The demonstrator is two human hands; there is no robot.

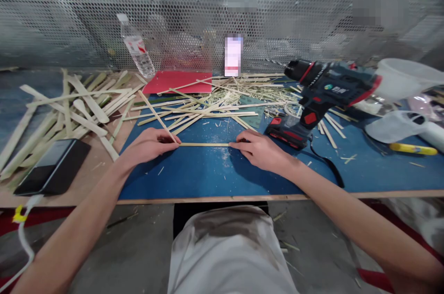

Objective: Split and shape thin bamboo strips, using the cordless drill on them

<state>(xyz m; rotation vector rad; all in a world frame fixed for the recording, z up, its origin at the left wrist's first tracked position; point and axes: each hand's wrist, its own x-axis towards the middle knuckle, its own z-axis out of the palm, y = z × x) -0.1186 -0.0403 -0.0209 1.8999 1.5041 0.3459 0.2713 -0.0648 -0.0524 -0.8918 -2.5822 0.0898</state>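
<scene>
A thin pale bamboo strip [204, 144] runs level between my two hands, just over the blue work surface [208, 176]. My left hand [151, 145] is closed on its left end, with thumb and fingers pinched. From that same pinch a second length of bamboo [156, 115] slants up and to the left; I cannot tell whether it is a separate strip or the same one bent. My right hand [258, 150] pinches the strip's right end. Beyond the hands lies a loose heap of thin bamboo strips [222, 107].
Right of my right hand stands a cordless drill [312, 95] with a strap. A yellow-handled tool [412, 149] lies farther right. On the left are wide bamboo slats [86, 104] and a black power bank [52, 167]. A water bottle [137, 51], red sheet [180, 82] and phone [232, 56] are behind.
</scene>
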